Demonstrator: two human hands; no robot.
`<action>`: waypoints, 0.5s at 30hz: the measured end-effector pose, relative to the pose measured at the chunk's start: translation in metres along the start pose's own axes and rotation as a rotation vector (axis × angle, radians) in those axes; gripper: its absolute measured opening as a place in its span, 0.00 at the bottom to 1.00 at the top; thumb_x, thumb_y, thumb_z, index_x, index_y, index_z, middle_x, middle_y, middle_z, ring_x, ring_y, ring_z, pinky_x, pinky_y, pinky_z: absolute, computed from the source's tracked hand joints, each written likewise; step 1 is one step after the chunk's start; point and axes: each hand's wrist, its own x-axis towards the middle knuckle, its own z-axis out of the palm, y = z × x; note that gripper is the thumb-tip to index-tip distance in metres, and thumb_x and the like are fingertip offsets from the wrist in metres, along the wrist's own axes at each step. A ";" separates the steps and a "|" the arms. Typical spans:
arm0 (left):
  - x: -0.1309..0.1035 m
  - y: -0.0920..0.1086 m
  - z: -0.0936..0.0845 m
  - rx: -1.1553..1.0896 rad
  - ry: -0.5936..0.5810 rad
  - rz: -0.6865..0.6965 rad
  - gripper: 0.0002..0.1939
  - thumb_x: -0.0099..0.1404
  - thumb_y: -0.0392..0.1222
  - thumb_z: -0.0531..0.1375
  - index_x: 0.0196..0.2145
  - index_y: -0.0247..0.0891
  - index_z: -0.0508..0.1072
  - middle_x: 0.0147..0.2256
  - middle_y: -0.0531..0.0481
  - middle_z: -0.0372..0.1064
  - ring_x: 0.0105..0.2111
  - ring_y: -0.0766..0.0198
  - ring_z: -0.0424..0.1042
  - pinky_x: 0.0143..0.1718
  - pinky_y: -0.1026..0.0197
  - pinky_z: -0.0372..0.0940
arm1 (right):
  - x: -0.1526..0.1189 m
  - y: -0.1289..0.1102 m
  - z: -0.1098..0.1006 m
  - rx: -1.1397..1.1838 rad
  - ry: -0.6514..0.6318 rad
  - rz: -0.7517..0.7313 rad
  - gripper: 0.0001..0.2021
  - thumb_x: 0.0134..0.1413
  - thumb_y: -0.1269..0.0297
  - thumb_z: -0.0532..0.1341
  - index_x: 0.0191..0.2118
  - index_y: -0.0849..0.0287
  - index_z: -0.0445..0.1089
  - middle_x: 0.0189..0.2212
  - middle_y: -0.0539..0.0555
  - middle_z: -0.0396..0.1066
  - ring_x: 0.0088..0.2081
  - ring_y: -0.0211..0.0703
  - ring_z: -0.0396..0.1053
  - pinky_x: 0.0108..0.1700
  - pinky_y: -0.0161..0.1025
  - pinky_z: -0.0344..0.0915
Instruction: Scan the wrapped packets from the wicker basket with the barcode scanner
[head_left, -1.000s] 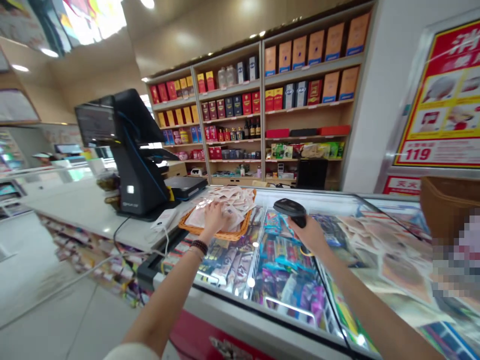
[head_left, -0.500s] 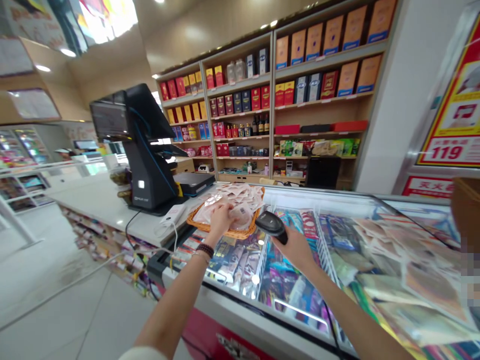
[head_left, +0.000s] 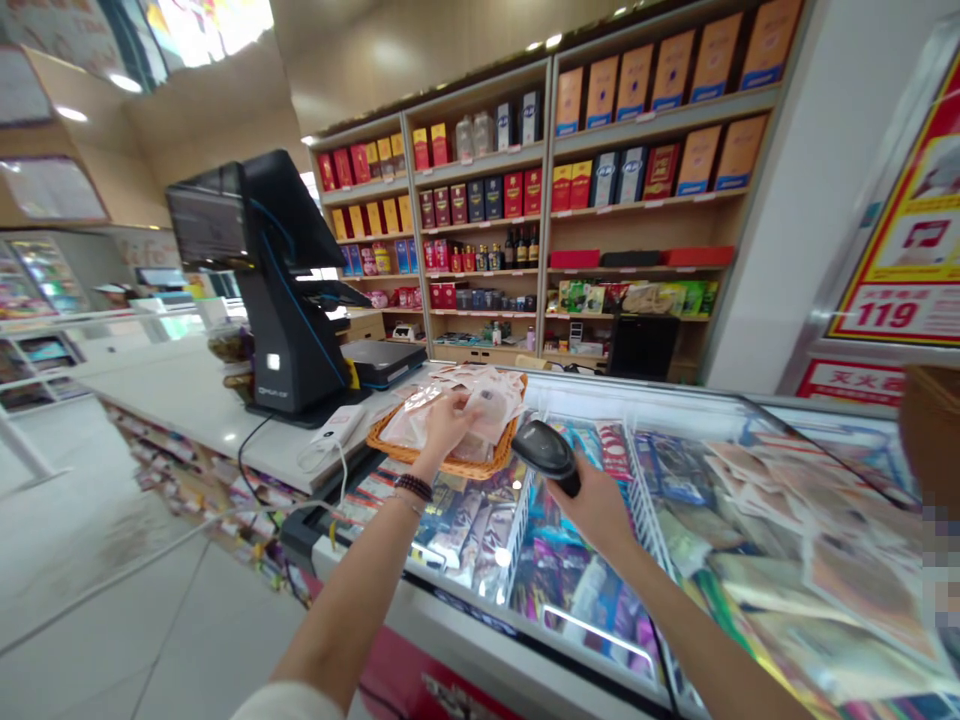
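Left hand (head_left: 448, 420) pinching glossy, flat clear-film packet (head_left: 491, 400) above woven orange-brown basket (head_left: 435, 465) of similar packets. Right hand (head_left: 596, 505) wrapped around rounded matte-black scanner (head_left: 544, 450), just beside basket. Below: smooth glass freezer top (head_left: 592, 400). Behind: wooden shelves (head_left: 480, 230), boxed goods.

Black scanner (head_left: 546, 452) beside flat packets (head_left: 491, 402) in wicker basket (head_left: 474, 470)

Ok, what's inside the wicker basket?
A heap of flat, clear-wrapped packets fills the wicker basket, with the left hand on them; its bottom and lowest contents are covered.
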 end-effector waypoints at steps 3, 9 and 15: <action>-0.007 0.004 0.016 -0.188 -0.017 -0.010 0.13 0.60 0.49 0.70 0.39 0.40 0.79 0.36 0.47 0.82 0.40 0.54 0.80 0.46 0.53 0.72 | 0.001 0.001 -0.003 0.028 0.020 0.020 0.15 0.58 0.56 0.61 0.46 0.58 0.78 0.36 0.59 0.83 0.36 0.56 0.81 0.36 0.41 0.68; -0.018 0.006 0.026 -0.370 -0.098 -0.043 0.18 0.55 0.50 0.72 0.36 0.39 0.73 0.38 0.44 0.82 0.36 0.54 0.81 0.38 0.56 0.73 | 0.001 -0.002 -0.003 0.059 0.041 0.045 0.18 0.57 0.54 0.61 0.47 0.59 0.78 0.35 0.60 0.83 0.36 0.58 0.81 0.36 0.42 0.69; -0.020 0.011 0.023 -0.288 -0.068 -0.067 0.13 0.56 0.44 0.69 0.33 0.40 0.70 0.33 0.48 0.81 0.33 0.58 0.80 0.36 0.59 0.72 | 0.001 -0.001 -0.002 0.077 0.059 0.047 0.16 0.56 0.54 0.61 0.44 0.58 0.78 0.33 0.60 0.83 0.36 0.59 0.81 0.35 0.42 0.69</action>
